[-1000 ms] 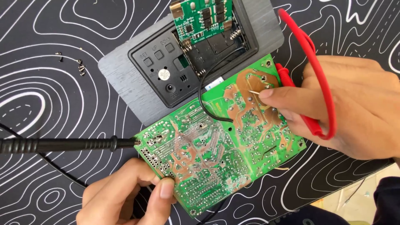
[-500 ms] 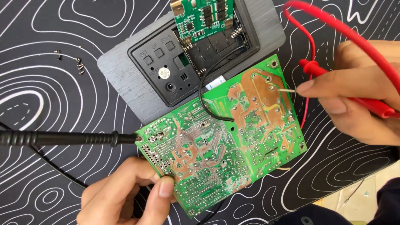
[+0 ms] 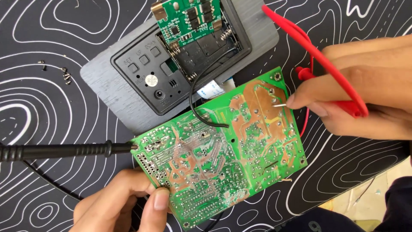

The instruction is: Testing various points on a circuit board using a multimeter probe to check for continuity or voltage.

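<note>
The green circuit board lies solder side up on the desk, tilted so its long axis runs from 7 o'clock to 1 o'clock; this orientation exposes the copper traces and joints to the probe tips. The left hand closes on the board's lower left edge, thumb on top and fingers beneath, apparently to steady it. The black test probe lies across the desk from 9 o'clock, its tip touching the board's left corner; no hand holds it. The right hand, at 3 o'clock, is closed narrowly on the red test probe, whose metal tip rests on the large copper area near the board's upper right. The red lead loops over that hand. At 12 o'clock sits the grey housing, opened, with a smaller green board raised above it. A black wire joins housing and main board. Loose screws lie at 10 o'clock
</note>
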